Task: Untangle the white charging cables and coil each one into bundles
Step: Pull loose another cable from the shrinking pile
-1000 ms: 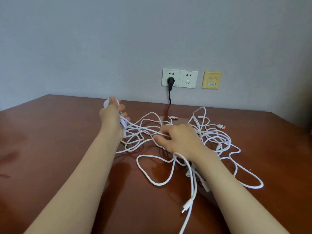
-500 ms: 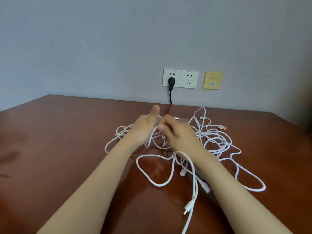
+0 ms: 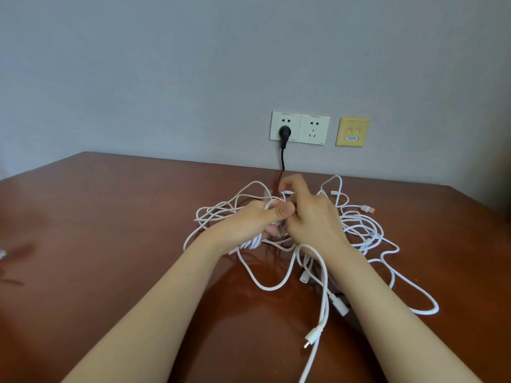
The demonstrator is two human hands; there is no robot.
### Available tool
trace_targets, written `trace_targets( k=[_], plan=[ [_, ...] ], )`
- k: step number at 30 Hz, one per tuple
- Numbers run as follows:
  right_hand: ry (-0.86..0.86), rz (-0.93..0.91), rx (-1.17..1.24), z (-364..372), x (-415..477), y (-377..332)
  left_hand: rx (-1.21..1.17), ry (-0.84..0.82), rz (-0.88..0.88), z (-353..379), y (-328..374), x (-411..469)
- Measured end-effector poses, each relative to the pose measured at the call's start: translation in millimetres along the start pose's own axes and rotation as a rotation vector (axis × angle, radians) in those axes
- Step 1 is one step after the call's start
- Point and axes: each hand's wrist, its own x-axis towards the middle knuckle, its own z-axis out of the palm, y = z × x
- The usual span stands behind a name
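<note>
Head view: left hand [image 3: 249, 220] grips several wound loops of the thin white charging cables [image 3: 367, 236]. Right hand [image 3: 313, 214], touching it, pinches a strand beside the left thumb. Loose tangle sprawls on glossy reddish-brown wooden table [image 3: 110, 230] beneath both hands.

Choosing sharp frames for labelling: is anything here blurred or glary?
Head view: the right hand is motion-blurred at its raised fingers; left hand and cables look sharp; the glossy table faintly mirrors the black cord, no harsh glare; soft light, diffuse shadows.
</note>
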Motion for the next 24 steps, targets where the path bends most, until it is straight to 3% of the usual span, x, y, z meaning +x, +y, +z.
trace_targets(
  k=[6,12,24],
  plan=[
    [-0.056,-0.024,0.083,0.1,2.3,-0.9,0.021,-0.010,0.033,-6.7,-4.7,1.2],
    [-0.005,0.126,0.409,3.0,2.1,10.2,0.094,0.160,0.012,-3.5,-3.3,3.7],
    [-0.096,0.161,0.200,-4.4,6.3,-2.4,-0.099,0.536,0.083,-10.2,-0.1,9.3]
  ],
)
